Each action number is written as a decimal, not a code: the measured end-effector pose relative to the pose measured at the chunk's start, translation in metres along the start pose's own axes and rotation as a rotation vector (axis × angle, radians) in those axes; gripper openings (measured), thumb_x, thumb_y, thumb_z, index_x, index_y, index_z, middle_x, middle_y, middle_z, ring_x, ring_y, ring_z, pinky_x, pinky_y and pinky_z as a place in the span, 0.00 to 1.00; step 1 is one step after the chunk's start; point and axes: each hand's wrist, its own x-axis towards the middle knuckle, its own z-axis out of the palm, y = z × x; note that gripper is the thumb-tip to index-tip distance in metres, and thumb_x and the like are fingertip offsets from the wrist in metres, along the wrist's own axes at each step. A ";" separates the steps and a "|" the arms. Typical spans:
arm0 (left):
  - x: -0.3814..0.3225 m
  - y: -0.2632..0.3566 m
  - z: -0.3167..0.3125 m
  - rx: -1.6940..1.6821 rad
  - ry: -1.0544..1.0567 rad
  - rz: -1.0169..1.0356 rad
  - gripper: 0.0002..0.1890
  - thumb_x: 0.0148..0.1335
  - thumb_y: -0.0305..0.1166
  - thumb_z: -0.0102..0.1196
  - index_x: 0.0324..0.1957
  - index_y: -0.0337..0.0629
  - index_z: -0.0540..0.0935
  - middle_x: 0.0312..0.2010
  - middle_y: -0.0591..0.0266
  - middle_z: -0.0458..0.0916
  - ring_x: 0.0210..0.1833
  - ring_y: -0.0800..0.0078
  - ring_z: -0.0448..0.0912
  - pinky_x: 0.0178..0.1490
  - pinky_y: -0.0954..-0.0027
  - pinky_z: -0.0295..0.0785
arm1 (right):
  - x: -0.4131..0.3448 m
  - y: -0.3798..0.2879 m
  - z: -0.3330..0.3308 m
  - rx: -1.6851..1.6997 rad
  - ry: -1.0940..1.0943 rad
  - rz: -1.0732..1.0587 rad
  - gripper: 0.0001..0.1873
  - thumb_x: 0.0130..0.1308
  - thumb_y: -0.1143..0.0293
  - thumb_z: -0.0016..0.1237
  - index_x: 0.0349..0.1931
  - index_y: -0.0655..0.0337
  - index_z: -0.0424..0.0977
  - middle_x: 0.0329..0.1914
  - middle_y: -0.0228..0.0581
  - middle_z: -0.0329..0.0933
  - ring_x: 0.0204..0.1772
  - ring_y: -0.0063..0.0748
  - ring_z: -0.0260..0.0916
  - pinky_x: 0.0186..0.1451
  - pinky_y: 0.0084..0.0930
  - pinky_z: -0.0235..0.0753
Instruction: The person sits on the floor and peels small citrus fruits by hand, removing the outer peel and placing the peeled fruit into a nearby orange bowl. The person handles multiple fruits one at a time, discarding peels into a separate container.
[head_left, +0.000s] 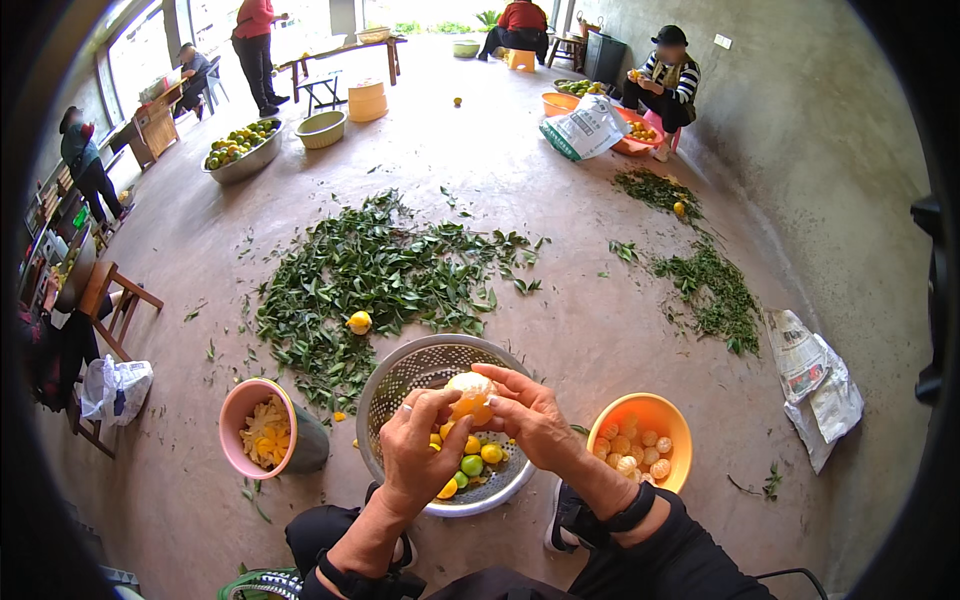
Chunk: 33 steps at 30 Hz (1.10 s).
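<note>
A peeled citrus fruit (472, 397) is held between my two hands over a perforated metal colander (487, 499). My left hand (424, 442), with a ring on one finger, grips its left side. From the right, the thumb and fingers of my right hand (536, 416) hold it. Below, several small unpeeled citrus fruits, yellow and one green (472, 465), lie in the colander. A pink-lined bucket (232, 442) holding citrus peels (268, 435) stands to the left. An orange plastic basin (679, 420) with several peeled fruits (637, 450) stands to the right.
Green leaves (360, 262) lie heaped on the floor ahead, with a yellow fruit (360, 322) on them. Discarded sacks (814, 382) lie by the right wall. A wooden stool (112, 300) stands at the left. Several people are farther off, one seated (664, 82) beside orange basins.
</note>
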 end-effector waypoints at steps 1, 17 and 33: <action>0.000 0.000 0.001 0.023 0.002 0.008 0.12 0.52 0.21 0.64 0.40 0.37 0.79 0.30 0.56 0.80 0.29 0.66 0.81 0.32 0.69 0.76 | 0.000 0.000 -0.001 -0.021 0.003 0.001 0.23 0.73 0.74 0.42 0.67 0.67 0.61 0.61 0.47 0.72 0.59 0.33 0.74 0.60 0.32 0.79; 0.000 -0.008 0.004 0.163 -0.009 0.114 0.07 0.51 0.17 0.61 0.32 0.37 0.78 0.25 0.57 0.77 0.25 0.66 0.79 0.30 0.72 0.75 | -0.006 0.003 0.001 -0.310 -0.017 -0.095 0.29 0.64 0.82 0.54 0.66 0.66 0.63 0.58 0.44 0.73 0.60 0.30 0.73 0.64 0.27 0.74; 0.005 -0.006 -0.009 -0.116 -0.104 -0.147 0.09 0.51 0.17 0.62 0.36 0.33 0.80 0.39 0.58 0.81 0.35 0.75 0.83 0.40 0.75 0.80 | -0.008 -0.001 0.003 -0.352 -0.021 -0.080 0.28 0.63 0.80 0.55 0.64 0.66 0.64 0.57 0.44 0.74 0.59 0.30 0.74 0.64 0.27 0.74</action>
